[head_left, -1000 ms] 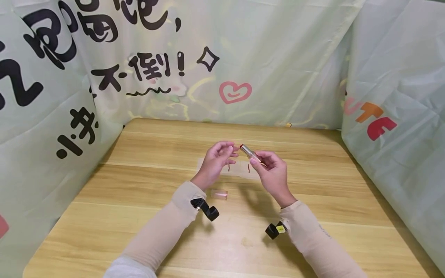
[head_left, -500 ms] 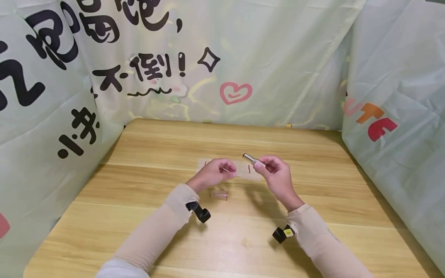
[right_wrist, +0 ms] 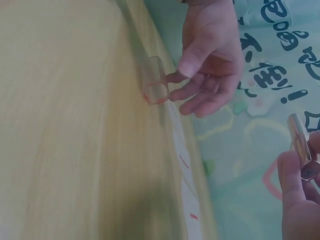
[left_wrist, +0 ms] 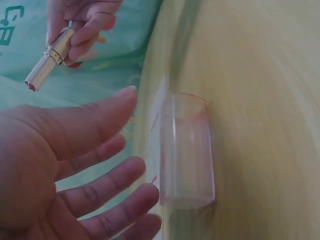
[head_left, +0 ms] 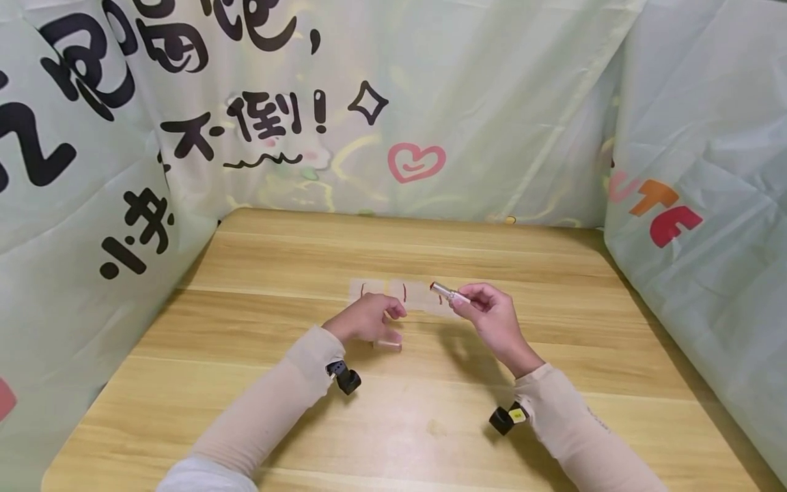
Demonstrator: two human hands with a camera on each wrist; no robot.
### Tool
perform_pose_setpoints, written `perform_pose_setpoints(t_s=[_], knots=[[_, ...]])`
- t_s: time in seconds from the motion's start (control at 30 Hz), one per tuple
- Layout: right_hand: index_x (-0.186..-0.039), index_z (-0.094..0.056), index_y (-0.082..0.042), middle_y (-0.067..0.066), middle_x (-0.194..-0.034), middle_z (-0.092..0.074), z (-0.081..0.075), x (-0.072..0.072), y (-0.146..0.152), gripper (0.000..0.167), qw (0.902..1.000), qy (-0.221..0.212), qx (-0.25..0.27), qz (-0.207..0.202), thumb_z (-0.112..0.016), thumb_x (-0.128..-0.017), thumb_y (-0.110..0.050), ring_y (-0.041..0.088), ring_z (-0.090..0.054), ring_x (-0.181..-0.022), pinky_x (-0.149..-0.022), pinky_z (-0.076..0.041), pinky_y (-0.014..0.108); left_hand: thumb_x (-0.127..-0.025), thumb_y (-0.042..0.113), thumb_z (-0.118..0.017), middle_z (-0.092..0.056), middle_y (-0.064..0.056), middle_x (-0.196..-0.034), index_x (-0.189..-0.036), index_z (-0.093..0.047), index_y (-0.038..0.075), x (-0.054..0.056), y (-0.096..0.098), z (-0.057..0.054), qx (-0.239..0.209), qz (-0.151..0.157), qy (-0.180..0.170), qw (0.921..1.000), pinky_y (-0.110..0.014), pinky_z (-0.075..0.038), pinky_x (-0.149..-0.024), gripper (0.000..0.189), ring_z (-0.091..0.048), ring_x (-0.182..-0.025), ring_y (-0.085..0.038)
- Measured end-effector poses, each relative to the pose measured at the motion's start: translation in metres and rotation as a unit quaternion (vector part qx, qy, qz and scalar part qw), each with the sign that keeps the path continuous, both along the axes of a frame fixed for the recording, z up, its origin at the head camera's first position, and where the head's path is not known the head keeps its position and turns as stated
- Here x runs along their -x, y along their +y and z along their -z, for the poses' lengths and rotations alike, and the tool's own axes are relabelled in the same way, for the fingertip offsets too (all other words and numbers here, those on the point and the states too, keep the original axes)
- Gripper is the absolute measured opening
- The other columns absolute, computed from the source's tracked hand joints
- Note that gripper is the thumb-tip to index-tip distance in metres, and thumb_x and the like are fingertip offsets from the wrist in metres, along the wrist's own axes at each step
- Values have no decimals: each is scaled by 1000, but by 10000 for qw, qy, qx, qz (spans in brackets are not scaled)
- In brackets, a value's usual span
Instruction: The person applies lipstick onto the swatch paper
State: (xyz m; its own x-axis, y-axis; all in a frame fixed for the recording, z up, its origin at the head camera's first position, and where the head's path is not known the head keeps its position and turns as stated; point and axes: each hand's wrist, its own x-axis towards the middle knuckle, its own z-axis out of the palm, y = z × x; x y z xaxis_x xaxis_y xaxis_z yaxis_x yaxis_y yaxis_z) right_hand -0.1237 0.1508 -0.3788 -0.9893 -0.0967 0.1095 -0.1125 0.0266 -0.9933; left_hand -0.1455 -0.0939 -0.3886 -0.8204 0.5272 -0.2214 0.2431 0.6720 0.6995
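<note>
My right hand (head_left: 492,314) pinches a silvery lipstick tube (head_left: 450,293) above the table, its open end tilted up and to the left. A bit of red shows at that end in the left wrist view, where the lipstick (left_wrist: 47,62) points down-left. My left hand (head_left: 369,318) hovers with parted, loosely bent fingers over the clear lipstick cap (head_left: 387,346), which lies on its side. In the left wrist view nothing is between the fingers, and the transparent cap (left_wrist: 187,150) lies just beyond them, smeared red at one rim. Whether the fingertips touch it I cannot tell.
Behind the cap lies a pale paper strip (head_left: 418,301) with short red strokes on it. The wooden table (head_left: 430,424) is bounded at the back and sides by a printed cloth (head_left: 504,123).
My left hand has come down and toward me from beside the lipstick to the cap, baring more of the paper strip. The right hand has shifted slightly down and right, holding the lipstick.
</note>
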Motion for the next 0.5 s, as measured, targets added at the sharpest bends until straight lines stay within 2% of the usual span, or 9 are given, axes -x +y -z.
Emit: perform_pose_setpoints(t_s=[0.2,0.37,0.5], knots=[[-105,-55,17,7,-89,-65,1,-2,2,18,9995,-237,179,-88,-60,-89,11,13,-67,-80,-79,-57,27,-76,17,-84,-64,-8,-114,-117,-64,10,-3,1,-2,559,133,-39,9983,-39,-45,-97,47,-57,-109,-26],[-106,-55,17,6,-89,-65,2,-3,2,17,9991,-331,242,-115,-59,-90,11,13,-67,-81,-80,-56,28,-72,16,-87,-64,-3,-106,-118,-64,15,-3,2,-1,1056,281,-85,9940,-36,-47,-91,51,-57,-103,-22],[-105,-55,16,6,-88,-65,2,-3,2,16,9990,-327,271,-132,-59,-90,11,13,-67,-81,-80,-56,28,-71,11,-87,-62,2,-97,-113,-65,15,-2,2,1,1187,358,-85,9922,-32,-48,-85,48,-56,-94,-18]])
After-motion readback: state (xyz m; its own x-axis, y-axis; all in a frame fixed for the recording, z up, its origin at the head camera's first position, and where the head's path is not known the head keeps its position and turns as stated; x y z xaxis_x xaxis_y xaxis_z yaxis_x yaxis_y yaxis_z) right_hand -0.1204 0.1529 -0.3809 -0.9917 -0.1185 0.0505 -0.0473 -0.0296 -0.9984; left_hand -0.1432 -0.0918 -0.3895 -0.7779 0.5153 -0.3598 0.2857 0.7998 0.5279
